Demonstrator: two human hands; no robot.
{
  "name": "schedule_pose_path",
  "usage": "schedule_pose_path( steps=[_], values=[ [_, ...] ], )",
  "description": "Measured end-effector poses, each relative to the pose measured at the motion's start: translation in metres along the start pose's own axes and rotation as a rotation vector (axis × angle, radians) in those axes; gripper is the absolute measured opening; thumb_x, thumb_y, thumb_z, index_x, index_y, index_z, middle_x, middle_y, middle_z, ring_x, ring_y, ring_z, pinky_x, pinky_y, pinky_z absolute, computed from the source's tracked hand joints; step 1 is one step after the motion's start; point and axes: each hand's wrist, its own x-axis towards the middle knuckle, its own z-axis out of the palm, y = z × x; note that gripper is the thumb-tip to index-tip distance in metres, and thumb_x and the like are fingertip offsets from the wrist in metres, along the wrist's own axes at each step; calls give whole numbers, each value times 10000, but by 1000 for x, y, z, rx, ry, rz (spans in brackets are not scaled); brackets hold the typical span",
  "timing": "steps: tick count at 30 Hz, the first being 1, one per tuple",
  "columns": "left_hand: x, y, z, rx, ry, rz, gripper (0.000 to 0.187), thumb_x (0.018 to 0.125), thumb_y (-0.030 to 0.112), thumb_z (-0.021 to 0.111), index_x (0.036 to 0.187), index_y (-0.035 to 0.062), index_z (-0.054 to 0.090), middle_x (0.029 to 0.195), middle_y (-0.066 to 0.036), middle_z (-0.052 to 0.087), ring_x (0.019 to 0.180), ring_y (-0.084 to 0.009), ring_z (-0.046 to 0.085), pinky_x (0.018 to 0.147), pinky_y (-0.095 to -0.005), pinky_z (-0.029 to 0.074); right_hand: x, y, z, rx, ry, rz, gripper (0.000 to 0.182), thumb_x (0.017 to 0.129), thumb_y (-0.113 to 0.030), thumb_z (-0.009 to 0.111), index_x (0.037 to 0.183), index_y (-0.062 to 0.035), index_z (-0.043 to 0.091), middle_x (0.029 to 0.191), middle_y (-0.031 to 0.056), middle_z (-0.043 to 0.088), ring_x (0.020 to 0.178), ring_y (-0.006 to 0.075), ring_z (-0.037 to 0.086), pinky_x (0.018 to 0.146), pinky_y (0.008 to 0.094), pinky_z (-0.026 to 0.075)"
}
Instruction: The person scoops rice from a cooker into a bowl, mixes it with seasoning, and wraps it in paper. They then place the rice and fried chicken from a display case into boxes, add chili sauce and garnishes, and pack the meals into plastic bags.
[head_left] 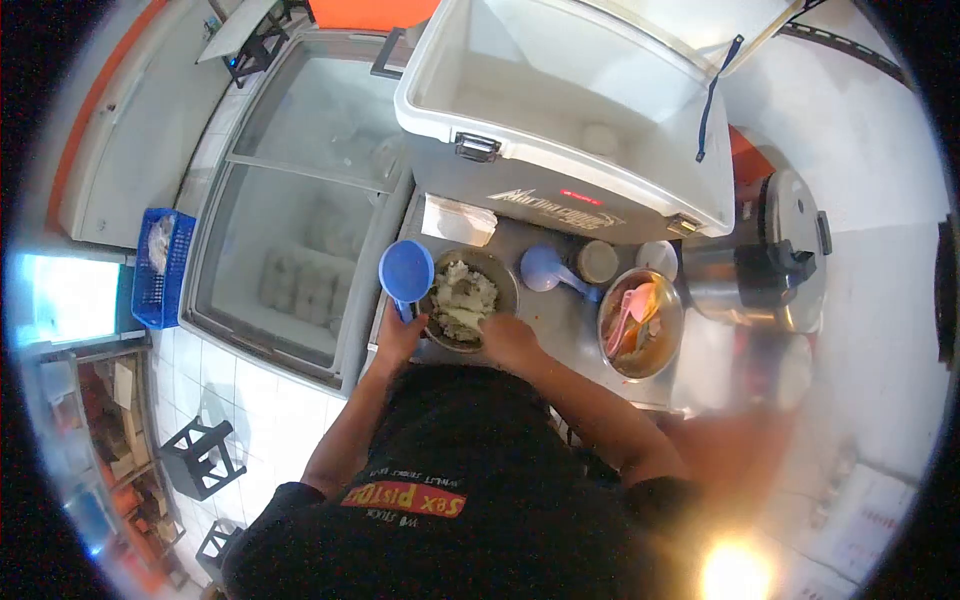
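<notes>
My left hand (401, 338) is closed around the handle of a blue plastic dipper (406, 268), raised over the left rim of a round metal bowl (511, 288). In that bowl lies a lumpy whitish food (466, 290), which looks like rice or dough. At the bowl's lower right, my right hand (509, 343) is closed on a pale paddle-like utensil (463, 317) that reaches into the food. My fingers hide most of its handle. A lighter blue dipper (541, 268) lies on the counter just right of the bowl.
A large open cooler box (560, 130) stands behind the bowls. A metal bowl with pink and orange utensils (634, 325), a round container (597, 262) and a big metal pot (740, 280) are to the right. A glass-topped freezer (290, 210) flanks the left side.
</notes>
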Motion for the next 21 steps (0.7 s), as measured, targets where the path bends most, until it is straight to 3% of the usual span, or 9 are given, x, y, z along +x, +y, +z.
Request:
schedule_pose_path(
  steps=[3, 5, 7, 9, 11, 15, 18, 20, 21],
  values=[
    [-10, 10, 1, -46, 5, 31, 455, 821, -17, 656, 1245, 43, 499, 936, -35, 589, 740, -132, 584, 661, -306, 501, 21, 8, -32, 77, -77, 190, 171, 775, -155, 629, 841, -13, 698, 912, 218, 681, 861, 379, 684, 730, 491, 555],
    [-5, 5, 1, -73, -8, -106, 494, 824, -27, 648, 1282, 40, 475, 1016, -53, 609, 779, -134, 601, 677, -305, 514, -6, -11, -79, 74, -194, 96, 208, 786, -141, 610, 883, 24, 691, 912, 237, 686, 867, 396, 691, 736, 497, 561],
    [4, -43, -5, -46, -29, -34, 499, 827, -29, 643, 1289, 39, 468, 1033, -58, 612, 790, -132, 603, 676, -302, 515, -22, -16, -68, 74, -337, 2, 246, 797, -127, 591, 925, 61, 685, 911, 257, 691, 873, 414, 699, 742, 503, 567],
    [5, -41, -3, -18, -65, 51, 504, 830, -31, 639, 1297, 39, 461, 1050, -62, 615, 801, -130, 604, 675, -300, 515, -15, -4, -22, -82, -219, -9, 199, 798, -210, 645, 842, -26, 706, 877, 213, 687, 855, 379, 680, 713, 492, 551],
    [-8, 13, 10, -79, -8, -41, 520, 834, -25, 636, 1314, 35, 448, 1077, -71, 604, 841, -133, 602, 691, -299, 515, 0, 5, -23, -22, -114, 43, 205, 803, -213, 642, 844, -23, 706, 879, 213, 686, 857, 383, 679, 717, 491, 552],
    [-3, -1, 2, -35, -48, -74, 526, 838, -20, 636, 1324, 30, 444, 1083, -79, 600, 862, -150, 608, 705, -297, 520, 15, 17, -49, 106, 87, 54, 209, 809, -206, 628, 819, -7, 693, 875, 216, 681, 860, 397, 675, 733, 494, 552],
    [-1, -5, 5, -5, -56, -10, 536, 837, -21, 633, 1333, 30, 437, 1093, -84, 610, 874, -161, 624, 708, -302, 529, 29, 8, -52, 60, -31, 132, 214, 807, -194, 621, 811, 11, 682, 880, 224, 680, 868, 397, 674, 741, 502, 547],
    [0, -7, 10, 150, 21, 202, 539, 835, -26, 632, 1334, 24, 435, 1124, -95, 614, 953, -180, 623, 788, -329, 522, 34, 0, 12, 33, 64, 114, 213, 808, -193, 619, 800, 11, 683, 870, 227, 678, 864, 395, 673, 739, 504, 547],
    [-2, -1, 11, 149, 19, 204, 539, 835, -26, 632, 1334, 24, 435, 1124, -95, 614, 953, -180, 623, 788, -329, 522, 35, -1, 34, 4, 153, 91, 214, 808, -191, 616, 788, 10, 683, 861, 229, 675, 859, 394, 672, 736, 506, 546]
  ],
)
